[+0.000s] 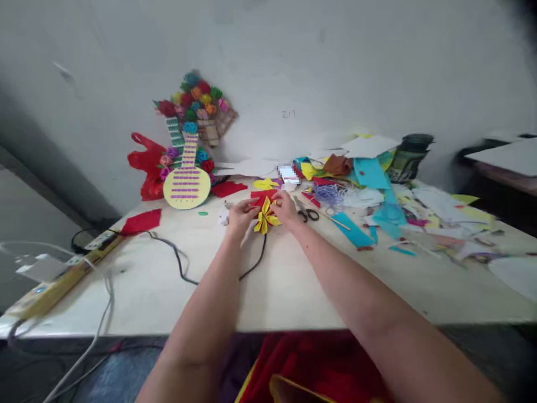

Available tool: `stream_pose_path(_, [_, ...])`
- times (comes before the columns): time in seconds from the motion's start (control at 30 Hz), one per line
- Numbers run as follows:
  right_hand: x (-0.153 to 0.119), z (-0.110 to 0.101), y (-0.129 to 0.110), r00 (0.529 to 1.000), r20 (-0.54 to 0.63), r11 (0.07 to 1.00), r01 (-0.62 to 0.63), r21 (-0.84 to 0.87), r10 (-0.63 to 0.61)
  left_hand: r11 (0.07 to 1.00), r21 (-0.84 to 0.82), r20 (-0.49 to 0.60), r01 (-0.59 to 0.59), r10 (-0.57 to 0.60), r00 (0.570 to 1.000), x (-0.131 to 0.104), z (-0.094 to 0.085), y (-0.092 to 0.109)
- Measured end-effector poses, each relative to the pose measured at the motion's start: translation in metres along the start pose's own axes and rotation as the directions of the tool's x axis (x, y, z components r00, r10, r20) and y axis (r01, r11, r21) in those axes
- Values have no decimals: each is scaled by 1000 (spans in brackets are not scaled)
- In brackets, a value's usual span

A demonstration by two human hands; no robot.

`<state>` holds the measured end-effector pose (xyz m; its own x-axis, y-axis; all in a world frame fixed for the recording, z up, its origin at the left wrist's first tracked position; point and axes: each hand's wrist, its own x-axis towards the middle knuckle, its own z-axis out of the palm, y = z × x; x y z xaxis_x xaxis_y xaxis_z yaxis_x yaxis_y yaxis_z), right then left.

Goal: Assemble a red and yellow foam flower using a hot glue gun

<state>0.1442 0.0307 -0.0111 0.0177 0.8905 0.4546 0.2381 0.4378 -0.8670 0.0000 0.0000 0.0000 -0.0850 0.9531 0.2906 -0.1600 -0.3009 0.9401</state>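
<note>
A yellow flower (264,218) with pointed petals, apparently paper, is between my hands over the middle of the table. My left hand (241,217) has its fingers bent in at the flower's left side and seems to grip its edge. From the other side, my right hand (285,207) pinches a petal. Just behind the flower lies a piece of red paper (260,196), partly covered by my fingers. Beside my left hand is a small white object (224,216), too blurred to name. Black-handled scissors (308,214) rest to the right of my right hand.
A black cord (178,257) crosses the table from a power strip (62,288) at left. A lute-shaped cutout (187,187) leans before paper flowers (197,101) and a red bag (146,168). Paper scraps (436,210), a wooden stick (335,219) and a dark jar (411,158) occupy the right.
</note>
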Motion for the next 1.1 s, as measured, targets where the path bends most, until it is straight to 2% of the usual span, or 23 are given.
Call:
stream_pose_path(0.43, [-1, -4, -6, 997, 21, 996, -71, -51, 72, 999, 23, -8, -42, 43, 999, -1, -1, 1])
stream_pose_path(0.57, [-2, -6, -9, 998, 54, 999, -32, 10, 32, 996, 63, -5, -67, 67, 998, 0, -1, -1])
stream_pose_path(0.77, [0, -5, -7, 998, 18, 986, 54, -155, -52, 991, 100, 15, -90, 89, 996, 0, 1, -3])
stream_pose_path(0.9, [1, -5, -5, 995, 34, 992, 99, -79, -96, 993, 99, 3, -62, 62, 998, 2, 0, -4])
stream_pose_path(1.1, [-1, -8, -8, 988, 113, 989, 86, 122, -100, 993, 114, -20, -16, 18, 1000, 4, -1, -4])
